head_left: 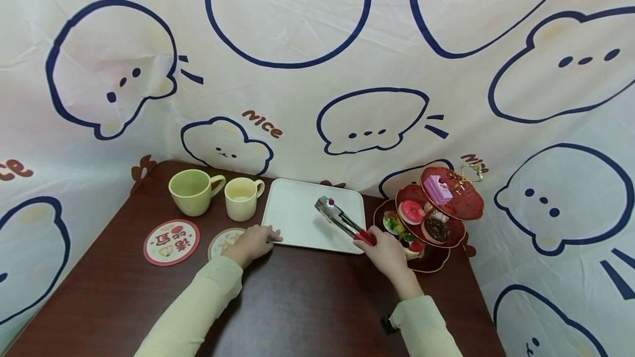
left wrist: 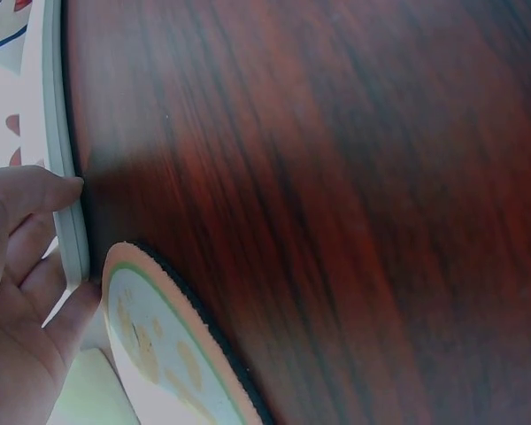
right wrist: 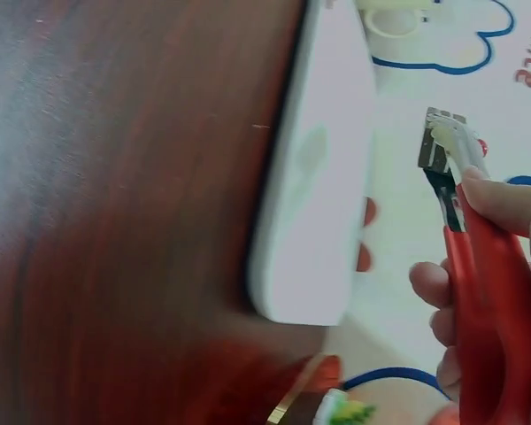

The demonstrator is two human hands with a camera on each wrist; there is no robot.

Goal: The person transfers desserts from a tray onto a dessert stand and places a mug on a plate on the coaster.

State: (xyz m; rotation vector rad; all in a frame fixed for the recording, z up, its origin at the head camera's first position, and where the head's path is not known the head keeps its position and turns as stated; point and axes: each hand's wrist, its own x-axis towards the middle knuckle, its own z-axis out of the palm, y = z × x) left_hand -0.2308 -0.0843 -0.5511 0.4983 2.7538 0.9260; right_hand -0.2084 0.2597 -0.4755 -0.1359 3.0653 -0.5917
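A white rectangular tray (head_left: pixel 305 211) lies at the back of the dark wooden table. My left hand (head_left: pixel 257 244) pinches its front left corner; the left wrist view shows the thumb and fingers on either side of the tray's rim (left wrist: pixel 64 133). Metal tongs (head_left: pixel 339 218) with red handles are held over the tray's right half by my right hand (head_left: pixel 387 252). In the right wrist view its fingers wrap the red handles (right wrist: pixel 491 310), and the tongs' arms lie close together. I see no food between the tips.
Left of the tray stand a green mug (head_left: pixel 192 194) and a smaller cream mug (head_left: pixel 241 200). Before them lie a red-rimmed coaster (head_left: pixel 171 242) and another round coaster (head_left: pixel 218 241), partly under my left hand. A tiered stand (head_left: pixel 463 203) of toy-like cakes rises at right.
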